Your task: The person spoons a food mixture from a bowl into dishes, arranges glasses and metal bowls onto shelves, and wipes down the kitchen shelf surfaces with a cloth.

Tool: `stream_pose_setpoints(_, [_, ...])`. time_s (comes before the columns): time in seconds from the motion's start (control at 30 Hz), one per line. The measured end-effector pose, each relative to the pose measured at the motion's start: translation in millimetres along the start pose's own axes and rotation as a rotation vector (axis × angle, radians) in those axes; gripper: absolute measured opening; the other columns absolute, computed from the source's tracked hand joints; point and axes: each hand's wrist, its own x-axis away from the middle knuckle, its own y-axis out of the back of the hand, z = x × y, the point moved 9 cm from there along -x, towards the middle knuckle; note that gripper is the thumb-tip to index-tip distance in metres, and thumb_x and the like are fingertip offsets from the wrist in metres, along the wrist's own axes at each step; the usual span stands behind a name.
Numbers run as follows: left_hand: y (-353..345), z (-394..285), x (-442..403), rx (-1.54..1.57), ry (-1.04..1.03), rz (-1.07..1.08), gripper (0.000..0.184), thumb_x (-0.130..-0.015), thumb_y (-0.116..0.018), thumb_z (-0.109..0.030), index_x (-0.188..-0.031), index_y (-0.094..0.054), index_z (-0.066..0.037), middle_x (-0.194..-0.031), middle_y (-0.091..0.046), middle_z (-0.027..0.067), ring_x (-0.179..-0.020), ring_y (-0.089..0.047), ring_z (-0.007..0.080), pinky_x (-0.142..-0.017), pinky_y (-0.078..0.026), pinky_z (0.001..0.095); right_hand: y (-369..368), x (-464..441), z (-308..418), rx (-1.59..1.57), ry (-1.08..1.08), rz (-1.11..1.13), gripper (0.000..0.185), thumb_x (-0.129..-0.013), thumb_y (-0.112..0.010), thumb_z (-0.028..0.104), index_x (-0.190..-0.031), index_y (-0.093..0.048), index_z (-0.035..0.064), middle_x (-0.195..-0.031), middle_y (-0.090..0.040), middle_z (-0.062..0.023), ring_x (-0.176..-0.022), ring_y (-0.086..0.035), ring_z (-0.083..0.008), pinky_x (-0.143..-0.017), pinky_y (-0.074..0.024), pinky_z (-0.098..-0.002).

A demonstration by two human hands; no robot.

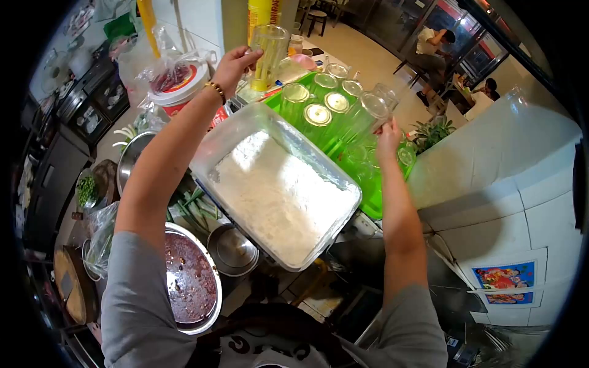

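Observation:
At the upper middle, my left hand [234, 66] grips a clear glass mug [270, 46] by its side, held upright in the air. My right hand [387, 136] is closed on another glass mug [364, 118], tilted with its round base facing up, over the right part of a green tray [370, 199]. Several glass mugs [317, 115] stand upside down on that tray. Nearer to me, between my forearms, sits a clear plastic bin [279, 119] with a layer of pale powder [270, 196] across its bottom.
A metal basin of dark red sauce [191, 279] is at lower left, near a steel pot [233, 248] and green onions [193, 205]. A white bucket [181, 86] stands behind my left forearm. A tiled wall [491, 227] bounds the right. A seated person [429, 52] is far back.

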Motion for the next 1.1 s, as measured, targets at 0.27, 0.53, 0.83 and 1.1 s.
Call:
stream_pose_setpoints(0.27, [-42,79,-46,-0.068,0.150,0.107,0.022,-0.080,-0.066,-0.027,-0.070,-0.055,-0.012,-0.065,-0.051,-0.0041,-0.060,-0.044,0.0054,-0.056,-0.032,0.0208,-27,13,7,-0.088,0.015,0.117,0.016,-0.078,-0.043,-0.003,-0.084,-0.057,0.0015,-0.065,-0.052,-0.0012,-0.051,-0.045,-0.0080,-0.046,-0.0366,-0.0222])
stream_pose_setpoints(0.53, [-52,131,-60,0.030,0.255,0.193,0.020,-0.081,-0.063,-0.026,-0.073,-0.054,-0.012,-0.067,-0.051,-0.0037,-0.062,-0.046,0.0060,-0.057,-0.033,0.0210,-43,21,1,-0.030,0.022,0.204,0.010,-0.083,-0.048,0.006,-0.077,-0.056,0.0038,-0.063,-0.050,0.0021,-0.055,-0.045,-0.0063,-0.050,-0.0376,-0.0216])
stream_pose_setpoints(0.83, [-57,161,-53,0.206,0.438,0.298,0.021,-0.085,-0.058,-0.028,-0.074,-0.055,-0.010,-0.066,-0.053,-0.0007,-0.063,-0.048,0.0102,-0.063,-0.040,0.0250,-52,26,4,-0.054,0.059,0.189,0.014,-0.088,-0.049,0.010,-0.076,-0.054,0.0042,-0.069,-0.051,0.0027,-0.060,-0.045,-0.0052,-0.050,-0.0356,-0.0214])
stream_pose_setpoints(1.1, [-47,155,-31,-0.153,0.563,0.267,0.022,-0.083,-0.061,-0.032,-0.080,-0.057,-0.010,-0.072,-0.054,-0.0020,-0.068,-0.052,0.0092,-0.068,-0.043,0.0242,-64,29,-4,0.356,0.116,0.074,0.021,-0.084,-0.061,0.020,-0.076,-0.053,0.0022,-0.059,-0.053,0.0005,-0.054,-0.046,-0.0072,-0.050,-0.0377,-0.0232])
